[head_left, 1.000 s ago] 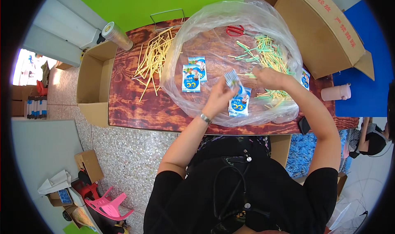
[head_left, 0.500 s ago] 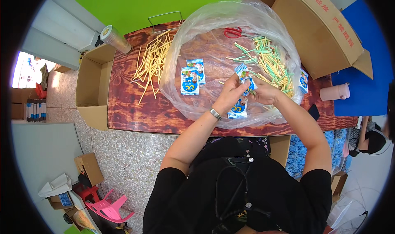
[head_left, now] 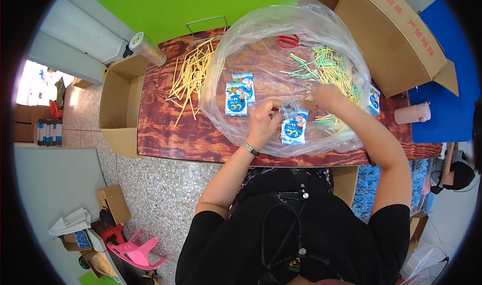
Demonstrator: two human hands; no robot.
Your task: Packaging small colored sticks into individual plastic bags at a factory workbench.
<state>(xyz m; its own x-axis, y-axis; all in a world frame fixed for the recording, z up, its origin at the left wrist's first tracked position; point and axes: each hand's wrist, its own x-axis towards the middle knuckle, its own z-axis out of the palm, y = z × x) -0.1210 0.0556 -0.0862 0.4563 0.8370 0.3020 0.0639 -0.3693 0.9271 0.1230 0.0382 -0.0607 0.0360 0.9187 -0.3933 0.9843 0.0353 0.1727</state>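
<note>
My left hand (head_left: 263,122) pinches a small blue-and-white packet (head_left: 289,107), whose silvery inside shows at its opened mouth. Just to the right, my right hand (head_left: 325,98) is closed at the fingertips by the green-and-yellow sticks (head_left: 334,72); what it holds is too small to make out. Below the held packet, a further blue-and-white packet (head_left: 293,129) lies on a large clear plastic bag (head_left: 271,59) spread over the table. Two overlapping packets (head_left: 236,99) rest left of my left hand.
A pile of plain yellow sticks (head_left: 192,77) lies on the wooden table (head_left: 155,139), left of the bag. Red-handled scissors (head_left: 287,41) are at the back. A pink cup (head_left: 412,114) and a big cardboard box (head_left: 386,39) stand right; an open box (head_left: 120,102) is left.
My hands have drawn apart: the right moved up and right toward the sticks, the left slightly down and left. The packet, formerly between both hands, is now in my left alone, its mouth showing.
</note>
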